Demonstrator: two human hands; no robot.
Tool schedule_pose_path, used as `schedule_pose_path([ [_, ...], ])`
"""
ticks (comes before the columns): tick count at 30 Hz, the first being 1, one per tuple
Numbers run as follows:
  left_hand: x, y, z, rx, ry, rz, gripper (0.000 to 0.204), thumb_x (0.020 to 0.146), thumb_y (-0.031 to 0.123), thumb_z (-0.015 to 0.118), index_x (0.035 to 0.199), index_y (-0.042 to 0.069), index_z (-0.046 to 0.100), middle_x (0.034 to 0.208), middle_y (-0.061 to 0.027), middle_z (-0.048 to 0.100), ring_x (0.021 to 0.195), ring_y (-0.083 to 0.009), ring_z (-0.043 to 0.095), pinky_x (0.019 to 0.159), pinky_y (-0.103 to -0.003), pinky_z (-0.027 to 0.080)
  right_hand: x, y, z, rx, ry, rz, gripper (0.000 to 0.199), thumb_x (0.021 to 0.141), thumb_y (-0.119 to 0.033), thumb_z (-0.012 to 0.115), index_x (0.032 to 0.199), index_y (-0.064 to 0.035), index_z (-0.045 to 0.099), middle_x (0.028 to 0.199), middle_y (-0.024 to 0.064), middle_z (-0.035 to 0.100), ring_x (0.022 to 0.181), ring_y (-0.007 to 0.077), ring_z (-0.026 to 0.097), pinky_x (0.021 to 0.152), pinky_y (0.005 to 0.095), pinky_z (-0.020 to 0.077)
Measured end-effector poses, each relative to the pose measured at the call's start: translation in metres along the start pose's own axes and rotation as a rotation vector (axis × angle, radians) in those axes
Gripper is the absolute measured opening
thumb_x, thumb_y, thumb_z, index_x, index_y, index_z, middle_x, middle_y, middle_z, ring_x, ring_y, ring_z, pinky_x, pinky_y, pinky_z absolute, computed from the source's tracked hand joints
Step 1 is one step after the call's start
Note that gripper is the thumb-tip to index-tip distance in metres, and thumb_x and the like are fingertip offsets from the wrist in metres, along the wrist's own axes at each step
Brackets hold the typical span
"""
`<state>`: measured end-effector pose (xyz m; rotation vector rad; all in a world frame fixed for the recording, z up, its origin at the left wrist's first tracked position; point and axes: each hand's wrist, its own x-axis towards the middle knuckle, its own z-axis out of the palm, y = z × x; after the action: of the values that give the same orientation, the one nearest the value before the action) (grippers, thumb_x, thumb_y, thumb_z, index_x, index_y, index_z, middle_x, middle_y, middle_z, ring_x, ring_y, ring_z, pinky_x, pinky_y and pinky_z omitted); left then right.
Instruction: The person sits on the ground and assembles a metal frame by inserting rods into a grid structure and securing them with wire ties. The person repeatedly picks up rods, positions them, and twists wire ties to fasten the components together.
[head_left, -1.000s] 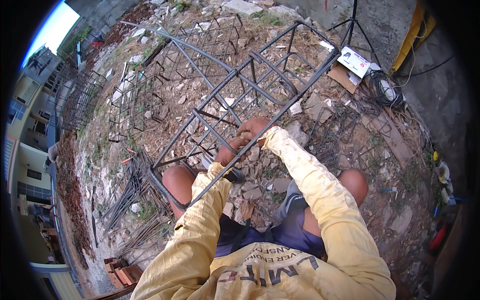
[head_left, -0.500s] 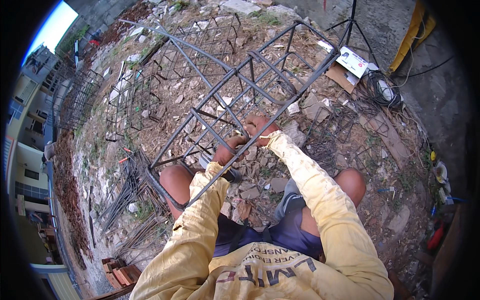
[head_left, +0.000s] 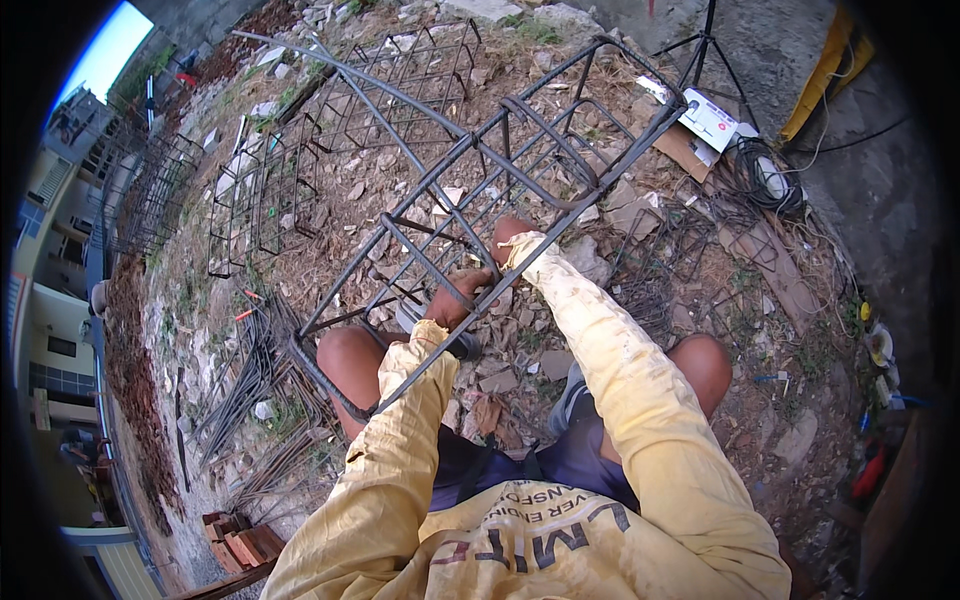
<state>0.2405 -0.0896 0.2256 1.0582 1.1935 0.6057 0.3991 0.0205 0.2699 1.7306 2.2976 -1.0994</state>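
L hand [head_left: 455, 299] and R hand [head_left: 509, 240] nearly meet at bars of rebar cage [head_left: 428, 259]; fingers part-hidden, grip can't be told. Cage runs diag. from L knee [head_left: 350, 358] over rubble [head_left: 498, 383] twd. white box [head_left: 708, 122].

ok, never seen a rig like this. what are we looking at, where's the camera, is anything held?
No machine here: a person works bare-handed, in yellow sleeves. The view comes from a head-worn fisheye camera looking down, so straight edges bend near its rim. The left hand and right hand are at a cage of metal bars; the grip is partly hidden, so I can't say what exactly they hold. Around lies rubble-strewn ground, with loose rods, more cages and a white box.
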Motion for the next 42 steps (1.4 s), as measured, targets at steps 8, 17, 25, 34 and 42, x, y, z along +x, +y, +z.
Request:
schedule_pose_path([
  [8, 0.012, -0.026, -0.014, 0.076, -0.033, 0.206, 0.04, 0.104, 0.03, 0.039, 0.133, 0.005, 0.048, 0.101, -0.006, 0.064, 0.07, -0.0126, 0.061, 0.046, -0.019, 0.049, 0.029, 0.022, 0.031, 0.127, 0.012, -0.158, 0.024, 0.072, -0.016, 0.067, 0.093, -0.0079, 0.074, 0.092, 0.017, 0.071, 0.087, 0.0321, 0.069, 0.082, 0.0402, 0.0539],
  [17, -0.015, 0.041, 0.021, -0.216, 0.068, -0.151, 0.038, 0.102, 0.029, 0.042, 0.136, 0.013, 0.047, 0.095, -0.0008, 0.063, 0.069, -0.0076, 0.06, 0.048, -0.016, 0.048, -0.03, -0.004, -0.017, 0.346, -0.191, -0.071, 0.02, 0.087, -0.016, 0.062, 0.099, -0.0012, 0.069, 0.082, 0.0154, 0.071, 0.058, 0.0253, 0.069, 0.052, 0.0364, 0.0563],
  [25, -0.012, 0.045, 0.026, -0.314, 0.095, -0.202, 0.035, 0.102, 0.033, 0.04, 0.126, 0.011, 0.054, 0.087, -0.0002, 0.063, 0.066, -0.0075, 0.059, 0.049, -0.017, 0.048, -0.014, 0.015, -0.012, 0.04, -0.177, -0.277, 0.026, 0.08, -0.009, 0.063, 0.104, -0.0041, 0.071, 0.08, 0.0137, 0.072, 0.065, 0.024, 0.071, 0.06, 0.0363, 0.0569],
  [34, 0.014, -0.014, -0.011, 0.497, 0.077, 0.36, 0.048, 0.085, 0.035, 0.069, 0.121, 0.005, 0.06, 0.099, -0.0144, 0.069, 0.086, -0.0285, 0.069, 0.078, -0.037, 0.055, -0.042, 0.005, -0.016, 0.261, -0.059, -0.242, 0.029, 0.083, -0.007, 0.057, 0.11, -0.0019, 0.068, 0.087, 0.015, 0.072, 0.063, 0.0239, 0.07, 0.06, 0.036, 0.0564],
  [42, -0.007, 0.002, 0.014, 0.781, 0.417, 0.55, 0.031, 0.084, 0.021, 0.072, 0.106, 0.002, 0.064, 0.086, -0.0159, 0.068, 0.08, -0.0259, 0.069, 0.061, -0.034, 0.054, -0.025, 0.049, 0.045, 0.311, 0.392, -0.32, 0.022, 0.084, -0.018, 0.063, 0.1, -0.0036, 0.069, 0.094, 0.0187, 0.069, 0.09, 0.0374, 0.066, 0.079, 0.0429, 0.052],
])
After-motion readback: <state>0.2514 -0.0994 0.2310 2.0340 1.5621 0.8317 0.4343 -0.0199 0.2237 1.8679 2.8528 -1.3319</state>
